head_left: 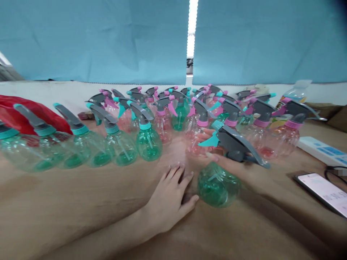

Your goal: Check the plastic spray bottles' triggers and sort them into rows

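Close beside green bottle (219, 187), left hand (170, 200)

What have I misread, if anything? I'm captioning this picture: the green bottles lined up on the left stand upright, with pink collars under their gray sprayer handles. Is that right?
Not quite: the collars are turquoise, not pink, as the head view shows. The rest stands: the green bottles lined up on the left are upright, under gray sprayer handles.
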